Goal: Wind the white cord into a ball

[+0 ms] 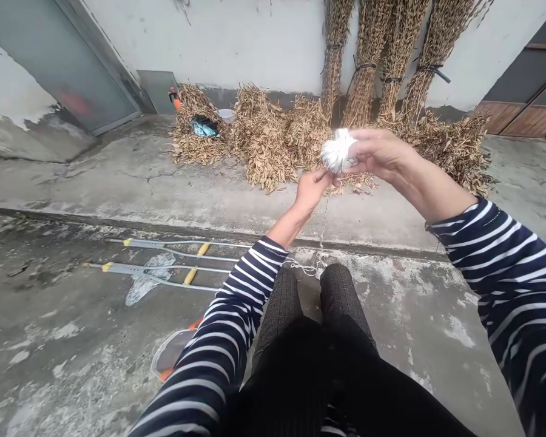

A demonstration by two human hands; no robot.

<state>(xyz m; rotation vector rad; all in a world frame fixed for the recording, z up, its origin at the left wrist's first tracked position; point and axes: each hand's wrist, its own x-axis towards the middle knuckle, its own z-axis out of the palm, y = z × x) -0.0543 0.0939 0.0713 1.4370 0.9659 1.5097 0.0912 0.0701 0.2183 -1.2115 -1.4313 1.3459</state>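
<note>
A shaggy bundle of white plastic twine [338,150] is held up in front of me, above the concrete ledge. My right hand [377,155] wraps its fingers around the bundle's right side. My left hand [312,189] reaches up from below, its fingertips pinching the lower edge of the bundle. A thin white strand [304,267] lies near my knees, though its link to the bundle is hidden behind my left forearm. Both sleeves are navy with white stripes.
Dried bean plants [264,139] are heaped along the wall, with more bundles [373,67] tied and hanging above. A pair of metal crutches [164,264] lies on the concrete to my left over a clear plastic bag [148,285]. A concrete step edge [236,233] runs past my hands.
</note>
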